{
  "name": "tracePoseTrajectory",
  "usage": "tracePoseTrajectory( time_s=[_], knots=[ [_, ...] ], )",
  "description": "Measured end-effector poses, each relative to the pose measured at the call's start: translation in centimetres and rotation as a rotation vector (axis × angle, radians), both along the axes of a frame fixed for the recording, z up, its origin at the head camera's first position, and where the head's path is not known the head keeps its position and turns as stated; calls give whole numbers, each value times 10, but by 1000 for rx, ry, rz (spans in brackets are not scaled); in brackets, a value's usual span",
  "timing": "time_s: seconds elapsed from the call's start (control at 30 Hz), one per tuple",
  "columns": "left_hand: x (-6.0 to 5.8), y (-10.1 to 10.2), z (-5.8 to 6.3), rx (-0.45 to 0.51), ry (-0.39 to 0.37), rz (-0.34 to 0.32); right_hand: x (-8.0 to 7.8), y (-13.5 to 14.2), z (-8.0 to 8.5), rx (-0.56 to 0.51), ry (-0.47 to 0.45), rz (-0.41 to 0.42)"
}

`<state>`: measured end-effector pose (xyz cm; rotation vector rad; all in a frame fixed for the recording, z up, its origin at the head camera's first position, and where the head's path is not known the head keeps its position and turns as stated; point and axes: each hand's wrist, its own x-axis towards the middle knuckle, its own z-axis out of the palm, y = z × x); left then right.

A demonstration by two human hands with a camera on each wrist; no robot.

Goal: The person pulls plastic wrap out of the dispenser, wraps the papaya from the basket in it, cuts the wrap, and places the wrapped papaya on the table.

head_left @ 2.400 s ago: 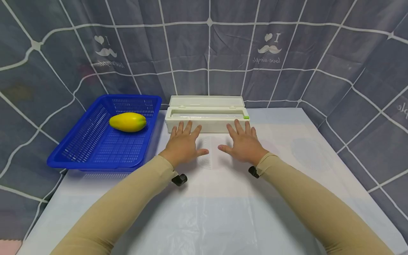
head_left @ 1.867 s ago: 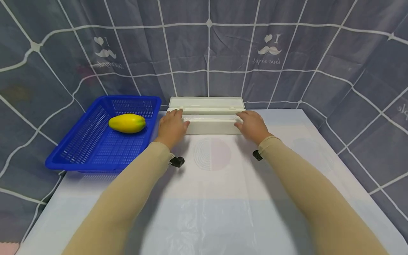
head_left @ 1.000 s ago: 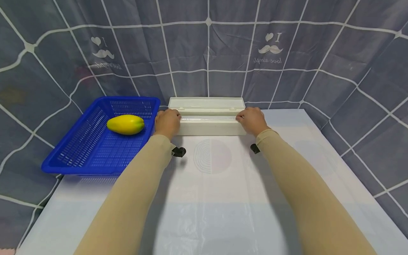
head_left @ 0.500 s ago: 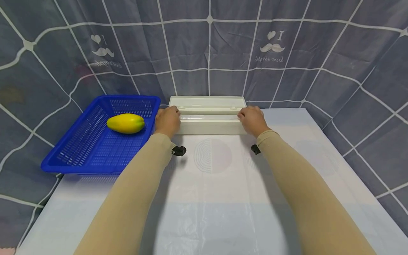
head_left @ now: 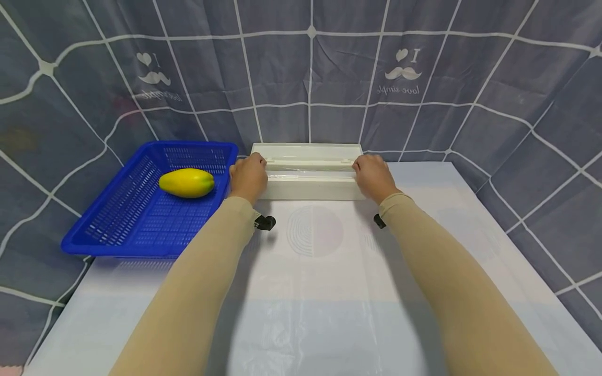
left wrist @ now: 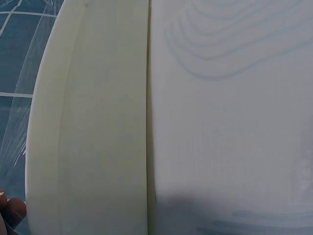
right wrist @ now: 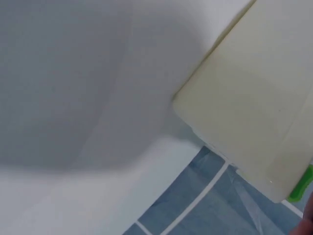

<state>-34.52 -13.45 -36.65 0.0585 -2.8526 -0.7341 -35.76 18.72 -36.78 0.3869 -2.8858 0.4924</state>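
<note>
A white cling film dispenser (head_left: 310, 190) lies lengthwise at the back of the table, its lid (head_left: 308, 151) raised behind it. My left hand (head_left: 248, 179) is at the left end and pinches the edge of the clear cling film (left wrist: 22, 117). At the opposite end, my right hand (head_left: 374, 178) grips the film's other corner with curled fingers. The film stretches between both hands, just over the dispenser's opening. In the left wrist view, fingertips (left wrist: 13, 211) show at the film, which has creases running from them. A green slider (right wrist: 301, 185) appears at the dispenser's right end.
To the left stands a blue plastic basket (head_left: 122, 249) with a yellow papaya-like fruit (head_left: 186, 183) in it. A grey curtain (head_left: 338, 68) with white lines hangs behind. A pale cloth (head_left: 320, 313) covers the table.
Both hands, first spread open in front of the dispenser, have reached its two ends and closed on the cling film. The film's edge has risen slightly toward the lid. Basket and fruit stay put.
</note>
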Motion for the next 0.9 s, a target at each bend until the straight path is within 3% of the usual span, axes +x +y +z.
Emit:
tracePoseTrajectory(
  time_s=[0.23,0.53,0.77,0.9],
  knots=[
    [2,0,4,77,-13,-17,2,-2,5,-75,-43,12],
    [6,-2,16,122,45,-73,5,-5,13,-209,-28,-34],
    [13,-7,25,158,-3,-128,12,-1,18,-288,-39,-24],
    [15,-8,27,161,-11,-120,16,1,21,-300,-59,-3]
  ],
)
